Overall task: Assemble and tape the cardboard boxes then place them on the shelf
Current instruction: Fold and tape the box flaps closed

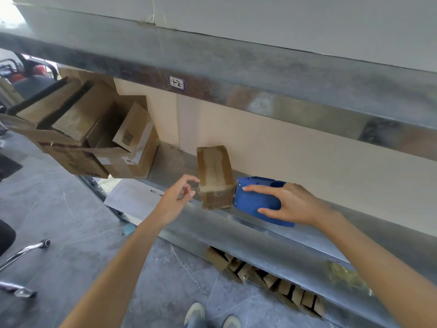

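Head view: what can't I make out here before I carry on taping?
All in the head view:
- Tape roll: hidden inside the dispenser, which the right hand grips.
- Box: far end and underside hidden by its own body; the dispenser covers part of its right side.
- Left hand: whether its fingers touch the box, cannot tell.
- Cardboard under the shelf: mostly hidden by the shelf's front edge.
- Print on the left boxes: too small to read.

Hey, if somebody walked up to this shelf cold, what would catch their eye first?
The bright blue tape dispenser stands out, gripped by the right hand on the metal shelf, its front against the right side of a small taped cardboard box. The left hand is open at the box's left edge, and a heap of open cartons sits further left.
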`<state>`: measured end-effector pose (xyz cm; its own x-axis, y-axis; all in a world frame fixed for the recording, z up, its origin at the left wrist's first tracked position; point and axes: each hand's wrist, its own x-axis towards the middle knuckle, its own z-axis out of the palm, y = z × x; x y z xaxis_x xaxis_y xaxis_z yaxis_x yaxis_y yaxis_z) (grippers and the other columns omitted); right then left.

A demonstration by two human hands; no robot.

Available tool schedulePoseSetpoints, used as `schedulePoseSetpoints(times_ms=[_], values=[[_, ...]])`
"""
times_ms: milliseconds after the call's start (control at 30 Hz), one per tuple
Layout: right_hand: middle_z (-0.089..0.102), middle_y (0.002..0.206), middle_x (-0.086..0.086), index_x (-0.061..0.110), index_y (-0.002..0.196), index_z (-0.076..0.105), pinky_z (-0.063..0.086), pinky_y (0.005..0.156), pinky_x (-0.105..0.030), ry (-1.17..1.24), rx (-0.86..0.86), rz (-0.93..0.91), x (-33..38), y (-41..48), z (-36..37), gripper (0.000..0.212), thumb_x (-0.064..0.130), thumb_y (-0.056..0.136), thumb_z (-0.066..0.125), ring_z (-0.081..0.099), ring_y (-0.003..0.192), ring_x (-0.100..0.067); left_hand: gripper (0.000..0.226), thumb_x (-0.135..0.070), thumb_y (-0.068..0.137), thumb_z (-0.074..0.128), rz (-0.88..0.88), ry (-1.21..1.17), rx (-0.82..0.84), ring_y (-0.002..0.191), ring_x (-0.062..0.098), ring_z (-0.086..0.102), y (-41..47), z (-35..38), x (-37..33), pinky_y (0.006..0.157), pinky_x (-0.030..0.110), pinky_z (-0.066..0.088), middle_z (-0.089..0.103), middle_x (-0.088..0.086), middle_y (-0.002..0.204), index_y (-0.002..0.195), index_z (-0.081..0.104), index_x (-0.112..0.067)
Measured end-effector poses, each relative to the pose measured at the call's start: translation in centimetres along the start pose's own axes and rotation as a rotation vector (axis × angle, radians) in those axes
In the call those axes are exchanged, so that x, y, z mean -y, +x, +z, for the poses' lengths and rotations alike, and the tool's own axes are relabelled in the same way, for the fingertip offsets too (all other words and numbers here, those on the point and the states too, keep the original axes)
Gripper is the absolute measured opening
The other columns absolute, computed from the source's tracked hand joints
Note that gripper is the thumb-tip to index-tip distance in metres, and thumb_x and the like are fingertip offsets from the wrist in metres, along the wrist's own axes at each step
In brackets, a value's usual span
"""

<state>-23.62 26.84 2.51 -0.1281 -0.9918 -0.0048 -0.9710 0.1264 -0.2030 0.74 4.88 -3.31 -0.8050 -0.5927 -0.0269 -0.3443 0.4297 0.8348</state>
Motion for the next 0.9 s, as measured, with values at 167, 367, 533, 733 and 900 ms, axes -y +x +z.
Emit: schedulePoseSetpoints(times_ms=[167, 367, 533, 733, 900], values=[[0.038, 0.046, 0.003, 0.07, 0.137, 0.022, 0.028, 0.049, -0.016, 0.019, 0.01, 0.003, -0.2, 0.0, 0.3, 0.062, 0.05, 0.09, 0.056, 0.037, 0.045, -0.013, 0.033, -0.011, 0.104, 0.047, 0.063, 0.053, -0.029, 0.086, 0.021, 0.053, 0.4, 0.6, 0.2, 0.081, 0.021, 0.039, 0.048, 0.008, 0.092, 0.132, 0.059, -0.024], [0.039, 0.046, 0.001, 0.075, 0.133, 0.017, 0.03, 0.046, -0.018, 0.048, -0.006, 0.01, -0.3, 0.1, 1.2, 0.063, 0.051, 0.089, 0.056, 0.038, 0.044, -0.015, 0.03, -0.005, 0.101, 0.051, 0.108, 0.052, -0.149, 0.084, 0.02, 0.055, 0.8, 2.2, 1.1, 0.079, 0.025, 0.043, 0.051, 0.003, 0.089, 0.124, 0.064, -0.019], [0.035, 0.045, 0.001, 0.073, 0.135, 0.018, 0.035, 0.053, -0.016, 0.07, -0.013, 0.025, -0.1, 0.2, 1.6, 0.064, 0.051, 0.089, 0.056, 0.037, 0.045, -0.016, 0.034, 0.004, 0.094, 0.057, 0.164, 0.0, -0.261, 0.085, 0.012, 0.059, 1.1, 3.5, 2.1, 0.078, 0.015, 0.045, 0.055, -0.001, 0.098, 0.114, 0.066, -0.022], [0.034, 0.044, 0.001, 0.071, 0.137, 0.02, 0.035, 0.053, -0.016, 0.067, -0.003, 0.056, 0.0, 0.2, 1.8, 0.063, 0.05, 0.09, 0.056, 0.039, 0.046, -0.016, 0.029, 0.0, 0.087, 0.068, 0.202, 0.05, -0.387, 0.085, 0.009, 0.058, 1.5, 4.1, 2.8, 0.085, 0.014, 0.045, 0.043, -0.007, 0.127, 0.103, 0.065, -0.024], [0.033, 0.043, 0.002, 0.071, 0.137, 0.017, 0.028, 0.046, -0.017, 0.033, 0.0, 0.077, 0.4, 0.5, 2.0, 0.063, 0.05, 0.091, 0.055, 0.036, 0.043, -0.016, 0.017, -0.005, 0.085, 0.07, 0.313, 0.193, -0.369, 0.138, 0.015, 0.04, 2.2, 3.1, 2.9, 0.11, 0.037, 0.035, 0.046, -0.005, 0.15, 0.096, 0.064, -0.016]])
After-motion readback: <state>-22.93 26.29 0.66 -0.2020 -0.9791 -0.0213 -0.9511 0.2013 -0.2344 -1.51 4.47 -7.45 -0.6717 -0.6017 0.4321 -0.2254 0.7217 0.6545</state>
